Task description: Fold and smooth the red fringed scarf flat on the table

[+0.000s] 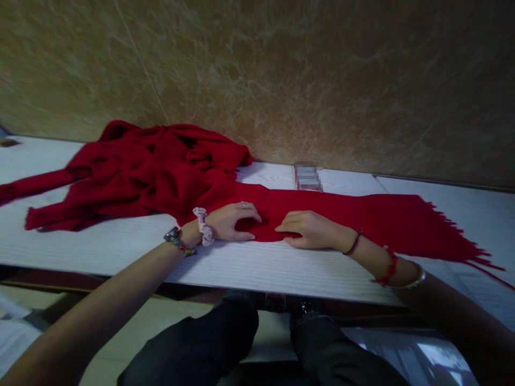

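A red fringed scarf (341, 214) lies along a white wood-grained table. Its right part is spread flat and ends in a fringe, while the left part is heaped in loose folds. My left hand (233, 221) rests on the near side of the flat part, with thumb and fingers apart. Facing it, a short way to the right, my right hand (308, 229) touches the same near edge. Its fingers are slightly bent and its thumb stands apart from them. Neither hand visibly grips the cloth.
A small blurred rectangular item (308, 177) lies behind the scarf. The white table (249, 268) is narrow and runs along a brown marbled wall (281, 86). My legs are below its front edge. A small brown object (8, 142) sits at the far left.
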`<action>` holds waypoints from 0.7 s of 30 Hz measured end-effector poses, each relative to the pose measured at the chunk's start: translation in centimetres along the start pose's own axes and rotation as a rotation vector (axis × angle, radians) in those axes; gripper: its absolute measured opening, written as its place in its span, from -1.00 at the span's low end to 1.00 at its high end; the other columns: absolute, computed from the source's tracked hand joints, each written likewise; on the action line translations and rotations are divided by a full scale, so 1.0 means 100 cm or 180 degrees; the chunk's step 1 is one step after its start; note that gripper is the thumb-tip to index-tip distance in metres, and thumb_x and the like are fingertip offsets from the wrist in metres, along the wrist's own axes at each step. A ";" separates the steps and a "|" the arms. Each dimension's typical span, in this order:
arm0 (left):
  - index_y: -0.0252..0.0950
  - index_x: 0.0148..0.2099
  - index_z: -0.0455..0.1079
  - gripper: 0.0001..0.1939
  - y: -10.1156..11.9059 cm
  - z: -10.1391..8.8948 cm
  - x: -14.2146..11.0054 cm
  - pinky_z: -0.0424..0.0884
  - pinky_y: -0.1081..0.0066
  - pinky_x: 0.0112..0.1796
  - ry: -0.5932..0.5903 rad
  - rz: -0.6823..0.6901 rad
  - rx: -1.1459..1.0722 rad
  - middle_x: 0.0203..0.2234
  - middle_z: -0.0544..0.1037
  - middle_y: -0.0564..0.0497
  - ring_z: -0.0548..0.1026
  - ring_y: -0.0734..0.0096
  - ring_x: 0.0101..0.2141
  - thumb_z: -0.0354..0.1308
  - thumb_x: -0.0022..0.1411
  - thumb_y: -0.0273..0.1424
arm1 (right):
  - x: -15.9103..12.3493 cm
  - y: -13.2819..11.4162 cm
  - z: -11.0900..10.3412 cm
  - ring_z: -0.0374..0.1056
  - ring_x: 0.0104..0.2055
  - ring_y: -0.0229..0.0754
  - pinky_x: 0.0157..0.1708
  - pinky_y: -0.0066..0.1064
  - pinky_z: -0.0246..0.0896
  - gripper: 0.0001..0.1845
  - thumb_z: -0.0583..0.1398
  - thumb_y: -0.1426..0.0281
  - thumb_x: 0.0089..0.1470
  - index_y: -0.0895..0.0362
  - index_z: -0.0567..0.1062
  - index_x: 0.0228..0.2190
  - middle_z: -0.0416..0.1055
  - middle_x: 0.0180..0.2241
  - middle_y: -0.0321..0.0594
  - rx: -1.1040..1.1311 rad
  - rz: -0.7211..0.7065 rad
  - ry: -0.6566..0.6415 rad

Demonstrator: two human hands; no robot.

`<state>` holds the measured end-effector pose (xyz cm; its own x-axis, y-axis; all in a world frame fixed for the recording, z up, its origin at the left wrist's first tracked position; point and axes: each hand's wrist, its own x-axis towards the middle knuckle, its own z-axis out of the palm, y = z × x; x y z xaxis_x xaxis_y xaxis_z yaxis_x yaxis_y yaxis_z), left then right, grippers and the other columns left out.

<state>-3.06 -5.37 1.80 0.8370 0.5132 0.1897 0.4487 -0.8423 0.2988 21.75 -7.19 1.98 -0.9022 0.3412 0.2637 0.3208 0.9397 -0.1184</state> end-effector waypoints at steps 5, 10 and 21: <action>-0.31 -0.25 0.38 -0.80 0.000 0.001 0.000 0.27 0.48 -0.17 0.0087 0.0166 0.0004 -0.31 0.45 -0.03 0.39 0.44 -0.26 0.03 0.15 -0.32 | -0.011 0.000 0.004 0.34 -0.25 -0.23 -0.20 -0.36 0.27 -0.75 0.05 0.43 0.08 0.20 0.47 -0.24 0.48 -0.29 -0.14 0.0165 0.0245 0.0412; -0.32 -0.25 0.37 -0.76 0.002 0.000 0.001 0.29 0.48 -0.26 0.0016 0.0113 0.0013 -0.38 0.45 -0.02 0.39 0.45 -0.35 0.02 0.16 -0.25 | -0.014 -0.009 0.003 0.35 -0.24 -0.21 -0.19 -0.33 0.26 -0.73 0.06 0.37 0.09 0.20 0.47 -0.23 0.48 -0.30 -0.14 0.0026 0.0236 0.0423; -0.36 -0.23 0.35 -0.80 0.008 0.001 0.000 0.29 0.51 -0.31 0.0045 0.0230 0.0056 -0.41 0.43 -0.02 0.38 0.48 -0.39 0.06 0.08 -0.38 | -0.002 -0.019 0.011 0.32 -0.26 -0.21 -0.22 -0.35 0.26 -0.78 0.06 0.49 0.06 0.20 0.49 -0.29 0.46 -0.32 -0.16 -0.0087 0.0282 0.0344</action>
<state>-2.68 -6.02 1.91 0.8631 0.4530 0.2235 0.3927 -0.8800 0.2672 20.96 -9.06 1.12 -0.8342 0.4219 0.3550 0.4068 0.9056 -0.1202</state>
